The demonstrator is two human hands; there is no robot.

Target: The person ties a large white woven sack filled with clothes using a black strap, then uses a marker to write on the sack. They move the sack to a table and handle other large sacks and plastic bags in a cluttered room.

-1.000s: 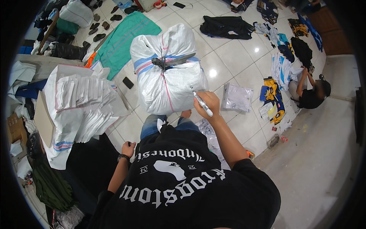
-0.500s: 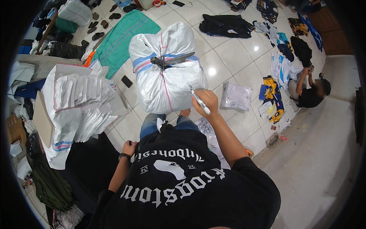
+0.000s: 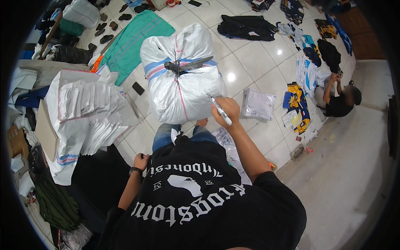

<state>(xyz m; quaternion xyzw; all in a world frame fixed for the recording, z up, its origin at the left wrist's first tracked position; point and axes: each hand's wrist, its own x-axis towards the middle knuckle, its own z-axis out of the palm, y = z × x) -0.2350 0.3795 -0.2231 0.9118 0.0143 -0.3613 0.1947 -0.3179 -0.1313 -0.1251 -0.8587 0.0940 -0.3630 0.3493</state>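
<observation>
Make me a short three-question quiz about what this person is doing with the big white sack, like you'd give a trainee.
1. True or false: the right hand holds a marker with its tip on the white sack.
2. Where is the left hand? A) on the sack B) low by the person's side, off the sack C) on the phone
3. What lies across the sack's tied top?

Key: 1 true. 2 B. 3 a pair of dark scissors.
</observation>
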